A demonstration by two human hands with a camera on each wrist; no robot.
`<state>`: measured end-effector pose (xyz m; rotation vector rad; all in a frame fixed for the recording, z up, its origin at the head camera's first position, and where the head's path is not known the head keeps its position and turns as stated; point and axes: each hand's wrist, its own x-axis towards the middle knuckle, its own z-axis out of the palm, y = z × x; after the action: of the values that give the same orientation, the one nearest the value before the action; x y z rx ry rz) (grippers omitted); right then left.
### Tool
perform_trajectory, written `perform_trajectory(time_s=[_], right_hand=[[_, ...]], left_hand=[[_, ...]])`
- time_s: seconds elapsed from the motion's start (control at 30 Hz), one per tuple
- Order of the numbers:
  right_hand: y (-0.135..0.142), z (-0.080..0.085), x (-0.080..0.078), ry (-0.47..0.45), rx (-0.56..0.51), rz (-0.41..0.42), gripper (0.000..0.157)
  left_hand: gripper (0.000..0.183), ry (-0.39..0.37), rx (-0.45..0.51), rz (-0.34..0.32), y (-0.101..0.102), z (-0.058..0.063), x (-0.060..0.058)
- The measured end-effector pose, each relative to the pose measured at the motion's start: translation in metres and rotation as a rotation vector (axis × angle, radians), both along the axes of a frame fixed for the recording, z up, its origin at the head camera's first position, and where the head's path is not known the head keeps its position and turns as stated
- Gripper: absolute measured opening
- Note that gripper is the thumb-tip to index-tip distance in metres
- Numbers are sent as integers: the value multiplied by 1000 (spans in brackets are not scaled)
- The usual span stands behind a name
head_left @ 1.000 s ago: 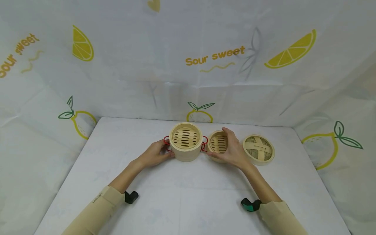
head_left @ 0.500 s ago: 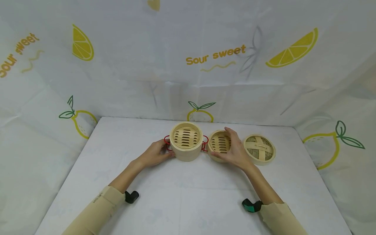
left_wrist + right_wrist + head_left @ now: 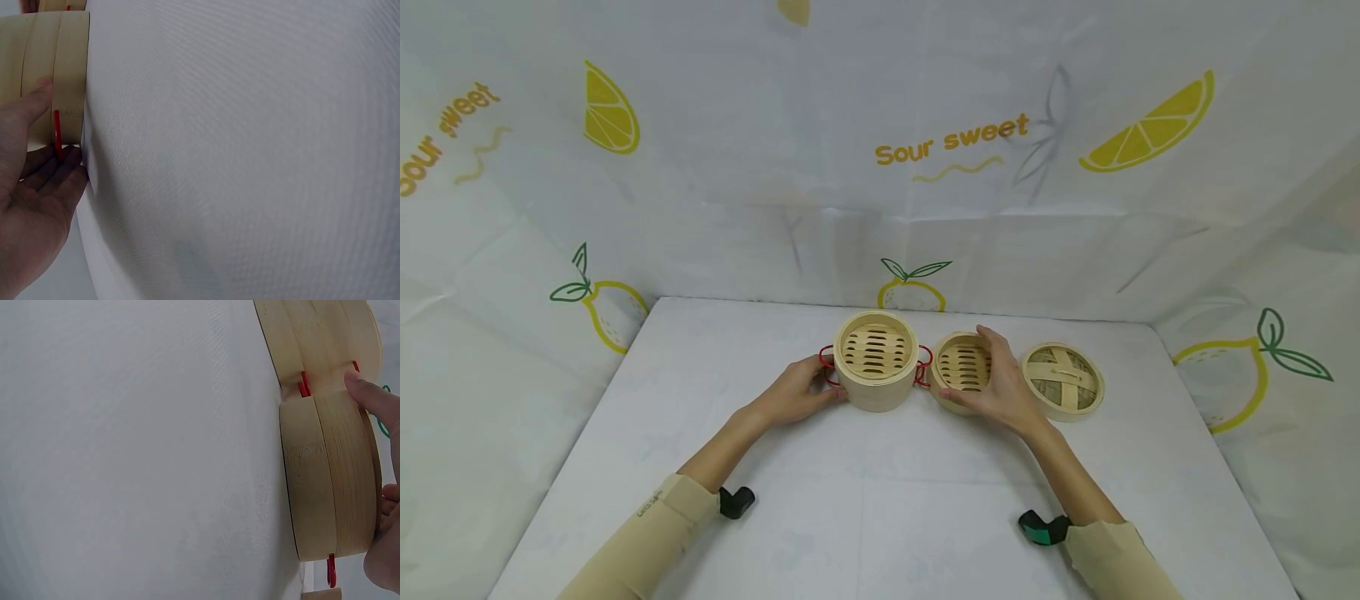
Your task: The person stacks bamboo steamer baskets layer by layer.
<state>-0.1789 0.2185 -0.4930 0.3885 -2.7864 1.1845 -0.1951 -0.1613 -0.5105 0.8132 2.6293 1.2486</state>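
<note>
A tall bamboo steamer [image 3: 874, 395] with a slatted inside and red loop handles stands upright at the back middle of the table. My left hand [image 3: 790, 395] holds its left side, thumb [image 3: 37, 103] on the front wall and fingers [image 3: 62, 178] by a red handle [image 3: 58, 134]. Just to the right stands a lower bamboo steamer [image 3: 962, 371], its slats facing up. My right hand [image 3: 1002, 392] grips it from the right; the thumb [image 3: 369, 394] lies near the rim at the front. The right wrist view shows its wall in two bands [image 3: 331, 481].
A round woven bamboo lid [image 3: 1060, 382] with crossed strips lies on the table, right of my right hand. White cloth covers the table [image 3: 880, 517]. A lemon-printed cloth wall [image 3: 737, 250] rises close behind the steamers.
My right hand has shifted slightly right along the lower steamer, and more of its slats show. The left hand and the tall steamer have stayed in place.
</note>
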Motion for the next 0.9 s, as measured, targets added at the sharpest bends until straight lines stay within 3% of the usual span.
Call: perform_trajectory(time_s=[0.7, 0.9], right_hand=[[1, -2, -3, -32, 78, -61, 129], [4, -4, -2, -76, 98, -83, 131]], left_hand=[[59, -10, -3, 11, 0, -2, -1], [59, -10, -2, 11, 0, -2, -1]])
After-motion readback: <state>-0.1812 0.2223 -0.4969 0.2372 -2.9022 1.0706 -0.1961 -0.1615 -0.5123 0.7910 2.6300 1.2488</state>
